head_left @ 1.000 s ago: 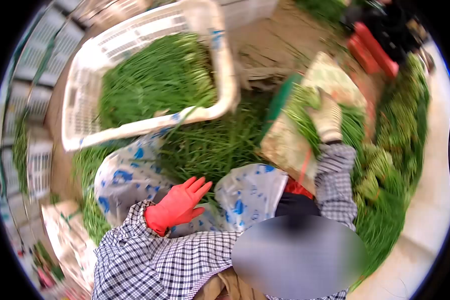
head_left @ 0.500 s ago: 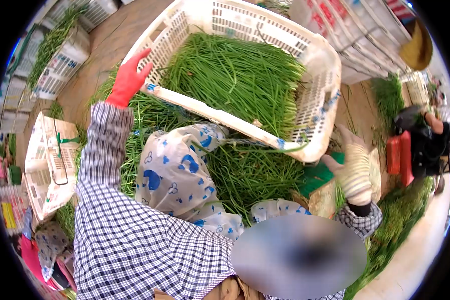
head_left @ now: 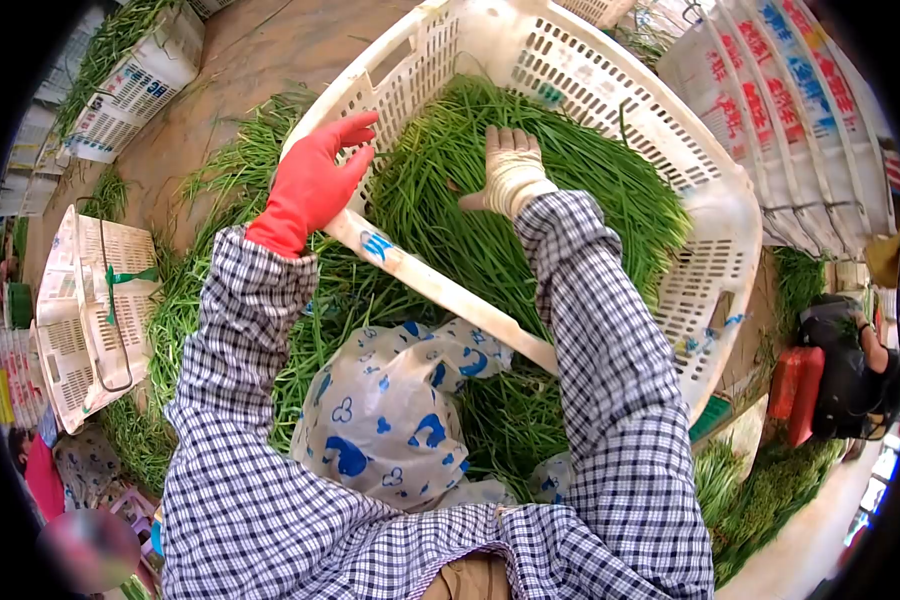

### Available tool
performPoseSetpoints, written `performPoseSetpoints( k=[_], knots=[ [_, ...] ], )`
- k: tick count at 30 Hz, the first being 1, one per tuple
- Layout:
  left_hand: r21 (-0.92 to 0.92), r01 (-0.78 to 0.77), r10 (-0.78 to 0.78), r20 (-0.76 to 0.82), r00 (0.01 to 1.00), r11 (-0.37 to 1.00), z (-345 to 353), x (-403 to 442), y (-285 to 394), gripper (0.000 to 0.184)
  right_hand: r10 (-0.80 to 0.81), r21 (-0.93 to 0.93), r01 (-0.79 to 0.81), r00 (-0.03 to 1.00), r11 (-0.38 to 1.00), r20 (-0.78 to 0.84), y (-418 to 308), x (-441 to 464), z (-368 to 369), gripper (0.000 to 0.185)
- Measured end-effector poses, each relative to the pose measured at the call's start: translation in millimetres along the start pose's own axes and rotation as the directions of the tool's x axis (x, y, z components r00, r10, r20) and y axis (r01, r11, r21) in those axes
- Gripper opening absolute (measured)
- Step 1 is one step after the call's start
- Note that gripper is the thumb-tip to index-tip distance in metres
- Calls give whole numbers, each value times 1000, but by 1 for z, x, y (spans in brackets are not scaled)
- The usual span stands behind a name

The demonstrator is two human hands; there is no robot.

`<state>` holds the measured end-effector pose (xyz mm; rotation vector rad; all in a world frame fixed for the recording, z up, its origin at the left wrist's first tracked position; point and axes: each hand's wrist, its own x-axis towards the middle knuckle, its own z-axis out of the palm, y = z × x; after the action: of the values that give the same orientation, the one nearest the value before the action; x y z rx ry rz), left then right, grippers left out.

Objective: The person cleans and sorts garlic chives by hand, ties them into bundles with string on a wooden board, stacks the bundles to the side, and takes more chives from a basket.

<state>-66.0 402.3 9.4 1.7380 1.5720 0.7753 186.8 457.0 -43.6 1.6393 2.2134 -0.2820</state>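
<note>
A white slatted plastic crate (head_left: 440, 285) stands tilted in front of me, holding a thick layer of long, thin green chive-like stalks (head_left: 570, 190). My left hand (head_left: 320, 180), in a red rubber glove, is at the crate's left corner, its fingers apart and pointing inward over the rim. On top of the stalks lies my right hand (head_left: 513, 175), in a cream knitted glove with bare-looking fingertips, fingers stretched out and palm down. Neither hand grasps anything that I can see. A plastic cover with blue prints (head_left: 380, 410) wraps my leg below the crate.
More loose green stalks (head_left: 220, 300) are heaped left of and under the crate. A white crate with a wire handle (head_left: 95, 310) stands at left. Stacked crates with red lettering (head_left: 770, 110) rise at upper right. Another person (head_left: 850, 360) sits at far right beside a red container (head_left: 796, 395).
My right hand has come from outside the crate's right corner onto the stalks inside. My left hand stays at the left rim. The view has shifted, with the crate appearing farther right.
</note>
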Motion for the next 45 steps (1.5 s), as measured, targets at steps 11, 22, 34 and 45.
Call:
performPoseSetpoints(
  k=[11, 22, 34, 45],
  knots=[
    [-12, -20, 20, -25, 999, 1000, 2, -8, 14, 42, 116, -128, -104, 989, 986, 93, -33, 21, 56, 127],
    [-22, -11, 11, -38, 999, 1000, 1, -10, 14, 42, 238, 124, -258, 959, 958, 153, -34, 22, 46, 121],
    [13, -7, 7, -25, 1000, 1000, 1, -4, 10, 44, -37, 988, 29, 999, -149, -35, 68, 13, 57, 81],
    [43, -190, 192, -60, 980, 981, -5, -1, 4, 74, 89, 908, 287, 958, -307, -273, 128, -198, -2, 75]
  ],
)
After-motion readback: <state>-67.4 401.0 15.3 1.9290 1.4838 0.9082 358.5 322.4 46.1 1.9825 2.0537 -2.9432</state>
